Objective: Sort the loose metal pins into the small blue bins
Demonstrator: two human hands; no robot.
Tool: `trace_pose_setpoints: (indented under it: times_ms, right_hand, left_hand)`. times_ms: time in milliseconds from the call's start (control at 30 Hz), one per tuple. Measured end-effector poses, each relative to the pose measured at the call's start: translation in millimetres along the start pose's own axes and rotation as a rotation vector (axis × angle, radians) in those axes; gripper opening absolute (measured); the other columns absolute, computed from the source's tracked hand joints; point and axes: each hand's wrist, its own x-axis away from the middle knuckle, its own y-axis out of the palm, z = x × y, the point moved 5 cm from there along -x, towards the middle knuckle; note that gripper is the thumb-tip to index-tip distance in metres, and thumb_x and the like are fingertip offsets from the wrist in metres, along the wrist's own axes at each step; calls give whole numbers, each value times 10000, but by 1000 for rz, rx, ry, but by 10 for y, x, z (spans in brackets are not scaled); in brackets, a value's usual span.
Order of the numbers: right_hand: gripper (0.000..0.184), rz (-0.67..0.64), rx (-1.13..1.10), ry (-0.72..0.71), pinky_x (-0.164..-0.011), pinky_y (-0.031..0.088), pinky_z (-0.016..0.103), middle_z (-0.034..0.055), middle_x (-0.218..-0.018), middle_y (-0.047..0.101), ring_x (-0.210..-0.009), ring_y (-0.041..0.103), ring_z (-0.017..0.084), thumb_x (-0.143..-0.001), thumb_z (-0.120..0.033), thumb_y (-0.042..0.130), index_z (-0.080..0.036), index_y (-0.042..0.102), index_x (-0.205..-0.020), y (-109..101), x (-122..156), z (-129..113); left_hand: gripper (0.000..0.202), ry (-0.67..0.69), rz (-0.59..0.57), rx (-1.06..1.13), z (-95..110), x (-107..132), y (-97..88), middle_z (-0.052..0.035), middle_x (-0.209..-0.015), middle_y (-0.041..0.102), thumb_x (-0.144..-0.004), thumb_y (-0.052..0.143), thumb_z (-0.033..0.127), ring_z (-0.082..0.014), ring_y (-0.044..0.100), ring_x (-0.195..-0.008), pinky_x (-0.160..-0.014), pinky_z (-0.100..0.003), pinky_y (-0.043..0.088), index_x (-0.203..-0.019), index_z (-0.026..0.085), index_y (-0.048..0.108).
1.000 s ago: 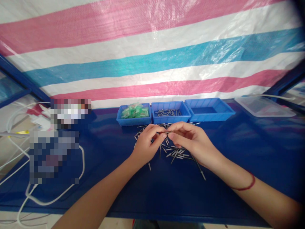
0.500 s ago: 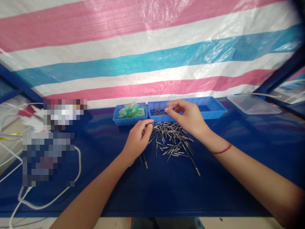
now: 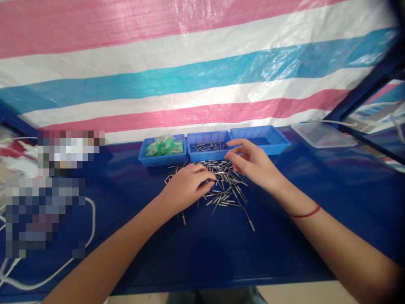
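A heap of small metal pins (image 3: 221,185) lies on the blue table (image 3: 221,253) in front of three blue trays. My left hand (image 3: 188,188) rests palm down at the heap's left edge, its fingers pressed together on the pins. What they hold is hidden. My right hand (image 3: 249,162) hovers over the heap's far side, just in front of the middle tray (image 3: 205,157), with fingers apart and loosely curled around nothing. A red string circles my right wrist.
The left tray (image 3: 161,161) holds green pieces, the middle one holds pins, and the right tray (image 3: 275,146) looks empty. A clear plastic lid (image 3: 321,135) lies at the far right. White cable (image 3: 90,228) loops at the left. A striped tarp (image 3: 202,63) hangs behind.
My hands parted from a joint pinch. The right hand reached to the middle tray, then drew back with fingers spread. The left hand dropped onto the pin heap.
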Motion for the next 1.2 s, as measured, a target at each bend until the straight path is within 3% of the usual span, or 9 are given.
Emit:
trace_pose_setpoints:
  times_ms: [233,433,767,1067,1167,1200]
  right_hand:
    - [299,20,-4,6,-415,365,224,1,-716,603,-466,497,73,-795,-288,612,-152,563,-1057,-58,-40,-28]
    - [281,3,-37,30,-422,366,226,3,-723,607,-486,513,81,-787,-283,611,-149,567,-1029,-37,-40,0]
    - [284,-49,-30,38,-466,393,244,-14,-703,588,-525,530,101,-784,-306,622,-170,564,-1027,7,-11,37]
    - [275,-83,27,4,-516,454,268,4,-732,613,-556,560,122,-812,-355,596,-176,571,-1019,36,-33,26]
    - [268,-52,177,-79,-645,514,323,51,-846,661,-713,626,177,-846,-408,555,-181,606,-978,-68,43,-80]
    - [296,-42,254,-122,-710,524,348,68,-920,671,-804,639,204,-854,-432,543,-187,612,-1006,-123,115,-108]
  left_hand:
    - [224,146,-77,-227,140,-399,191,-34,-1042,669,-933,499,273,-195,565,-947,-787,-310,387,-1054,254,687]
    - [156,290,-167,-401,229,-558,338,15,-917,701,-899,564,170,-169,579,-921,-749,-320,301,-877,251,696]
    - [154,272,-221,-444,268,-550,251,23,-917,708,-913,539,167,-173,611,-903,-783,-347,285,-849,225,666]
    - [166,327,-285,-491,276,-589,306,-3,-843,712,-893,545,146,-180,633,-857,-774,-347,336,-811,210,675]
    - [146,269,-228,-400,218,-471,127,-16,-976,703,-914,542,270,-205,621,-970,-829,-351,386,-976,218,664]
    - [232,230,-176,-347,177,-358,19,-34,-1080,679,-924,522,338,-212,596,-1047,-868,-353,399,-1097,225,630]
